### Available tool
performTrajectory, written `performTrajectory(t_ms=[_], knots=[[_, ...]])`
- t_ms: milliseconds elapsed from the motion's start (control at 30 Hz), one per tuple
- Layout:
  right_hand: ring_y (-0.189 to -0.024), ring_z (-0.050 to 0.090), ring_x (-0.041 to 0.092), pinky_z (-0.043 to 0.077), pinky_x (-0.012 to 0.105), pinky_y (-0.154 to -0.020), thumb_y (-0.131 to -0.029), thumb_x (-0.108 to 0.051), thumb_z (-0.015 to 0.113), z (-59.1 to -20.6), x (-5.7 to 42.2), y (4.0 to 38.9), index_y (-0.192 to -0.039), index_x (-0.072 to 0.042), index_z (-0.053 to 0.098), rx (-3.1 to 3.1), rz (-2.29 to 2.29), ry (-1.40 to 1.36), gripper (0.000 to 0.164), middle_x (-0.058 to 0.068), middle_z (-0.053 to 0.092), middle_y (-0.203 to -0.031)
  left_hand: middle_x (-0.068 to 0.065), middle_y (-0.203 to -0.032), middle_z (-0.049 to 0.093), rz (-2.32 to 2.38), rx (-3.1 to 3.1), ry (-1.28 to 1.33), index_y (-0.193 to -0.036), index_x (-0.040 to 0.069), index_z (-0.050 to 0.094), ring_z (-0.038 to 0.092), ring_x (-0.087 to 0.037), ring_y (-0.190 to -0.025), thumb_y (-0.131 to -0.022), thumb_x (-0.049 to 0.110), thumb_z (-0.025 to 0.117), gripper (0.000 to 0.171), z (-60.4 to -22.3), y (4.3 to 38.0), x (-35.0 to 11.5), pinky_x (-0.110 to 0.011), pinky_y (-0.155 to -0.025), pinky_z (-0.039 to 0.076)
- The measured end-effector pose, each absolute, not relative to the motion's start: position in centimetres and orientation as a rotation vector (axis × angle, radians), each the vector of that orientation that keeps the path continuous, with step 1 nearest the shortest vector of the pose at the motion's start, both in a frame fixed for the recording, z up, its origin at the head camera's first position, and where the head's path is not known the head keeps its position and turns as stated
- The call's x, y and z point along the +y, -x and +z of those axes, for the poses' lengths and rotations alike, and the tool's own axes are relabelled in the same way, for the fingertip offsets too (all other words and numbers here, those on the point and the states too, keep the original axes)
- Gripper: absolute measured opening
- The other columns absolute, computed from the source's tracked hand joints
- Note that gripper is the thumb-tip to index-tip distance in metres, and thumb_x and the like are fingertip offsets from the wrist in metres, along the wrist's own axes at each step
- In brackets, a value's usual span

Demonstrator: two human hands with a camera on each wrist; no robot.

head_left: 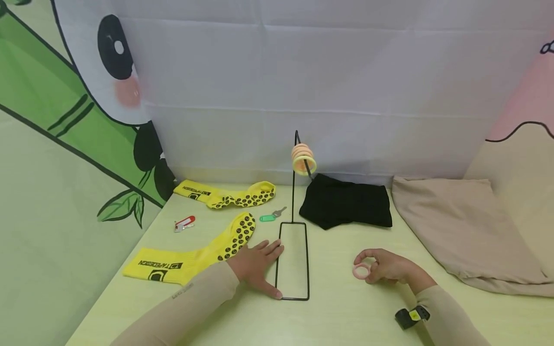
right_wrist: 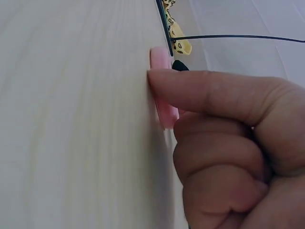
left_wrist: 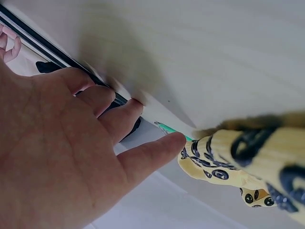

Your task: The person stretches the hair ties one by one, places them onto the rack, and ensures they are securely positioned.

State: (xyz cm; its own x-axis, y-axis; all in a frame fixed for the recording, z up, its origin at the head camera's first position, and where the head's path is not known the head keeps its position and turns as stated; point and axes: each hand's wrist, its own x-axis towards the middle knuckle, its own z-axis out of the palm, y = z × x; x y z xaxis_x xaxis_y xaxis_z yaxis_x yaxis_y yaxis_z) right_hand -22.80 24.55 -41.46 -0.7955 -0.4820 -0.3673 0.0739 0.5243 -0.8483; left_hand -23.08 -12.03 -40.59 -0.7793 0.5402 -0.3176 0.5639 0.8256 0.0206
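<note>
My left hand [head_left: 255, 266], its fingers straight and spread, presses on the left side of a black wire stand's [head_left: 308, 262] rectangular base. Several rings hang on the stand's upper arm: peach-coloured rings [head_left: 301, 150] behind and a pale yellow ring [head_left: 314, 169] in front. To the right of the base, my right hand [head_left: 391, 266] pinches a pink ring [head_left: 354, 272] between thumb and forefinger, low over the table. In the right wrist view the pink ring [right_wrist: 167, 117] is seen edge-on, partly hidden by a finger. The left wrist view shows the left palm [left_wrist: 62, 143] beside the stand's base rod.
Two yellow socks with black dots, one near [head_left: 169, 262] and one farther back [head_left: 242, 194], lie left. A green-tagged key [head_left: 268, 217] and a red-tagged key [head_left: 186, 222] lie near them. Black cloth [head_left: 346, 202] and beige cloth [head_left: 459, 226] lie at right, before a curtain [head_left: 346, 86].
</note>
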Motion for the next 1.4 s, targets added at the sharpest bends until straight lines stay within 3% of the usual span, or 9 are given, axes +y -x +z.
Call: performTrajectory(t_ms=[733,1000,1400], knots=[[-0.041,0.018,0.004,0.019,0.016,-0.039,-0.082,-0.005,0.066,-38.4,20.7,21.6,-0.108,-0.004,0.055,2.271,-1.251,0.548,0.028,-0.009,0.027,-0.051,0.005,-0.157,0.006,-0.124,2.701,-0.840,-0.150,0.024,0.012,0.015,-0.025,-0.143,-0.057,0.089,0.048,0.118,-41.0,23.1,-12.0,-0.065,-0.105,0.020],[-0.045,0.023,0.002,0.020,0.019,-0.042,-0.082,-0.004,0.066,-35.3,18.2,20.8,-0.108,-0.001,0.054,2.281,-1.306,0.737,0.029,-0.008,0.029,-0.052,0.005,-0.157,0.007,-0.117,2.706,-0.840,-0.150,0.024,0.013,0.016,-0.024,-0.143,-0.058,0.088,0.049,0.118,-41.0,23.1,-12.1,-0.065,-0.105,0.021],[-0.044,0.024,0.002,0.025,0.018,-0.042,-0.080,-0.007,0.070,-28.9,14.6,19.4,-0.107,-0.005,0.056,2.507,-1.336,0.894,0.031,-0.007,0.026,-0.050,0.006,-0.157,0.007,-0.111,2.698,-0.827,-0.150,0.025,0.013,0.015,-0.024,-0.144,-0.057,0.087,0.050,0.118,-40.9,23.1,-12.0,-0.065,-0.105,0.021]])
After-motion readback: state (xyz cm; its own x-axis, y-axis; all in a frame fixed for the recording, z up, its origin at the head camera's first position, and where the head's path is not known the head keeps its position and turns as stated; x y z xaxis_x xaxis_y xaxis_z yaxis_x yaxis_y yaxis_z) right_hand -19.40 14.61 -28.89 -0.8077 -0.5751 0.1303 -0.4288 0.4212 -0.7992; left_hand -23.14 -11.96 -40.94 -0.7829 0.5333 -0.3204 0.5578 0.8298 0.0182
